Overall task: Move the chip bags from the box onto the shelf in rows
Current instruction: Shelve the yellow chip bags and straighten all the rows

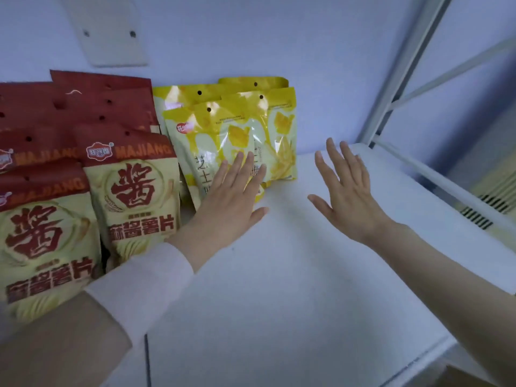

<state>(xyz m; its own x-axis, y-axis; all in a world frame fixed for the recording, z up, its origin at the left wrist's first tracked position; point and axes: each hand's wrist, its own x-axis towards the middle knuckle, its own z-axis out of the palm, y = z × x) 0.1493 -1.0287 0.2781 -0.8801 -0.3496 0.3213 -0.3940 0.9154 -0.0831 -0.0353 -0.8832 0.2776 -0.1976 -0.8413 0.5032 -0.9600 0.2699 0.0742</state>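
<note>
Several red and cream chip bags (134, 191) stand in rows on the left of the white shelf (279, 289). To their right, several yellow chip bags (223, 127) stand upright against the back wall. My left hand (231, 202) is flat and open, its fingers resting on the front yellow bag. My right hand (349, 191) hovers open above the bare shelf, to the right of the yellow bags, holding nothing. The box is out of view.
A white wall with a blank cover plate (109, 29) closes the back. The shelf's metal frame post (405, 68) and side rail (446, 177) run along the right edge. Bare shelf surface stretches from the yellow bags to the right rail.
</note>
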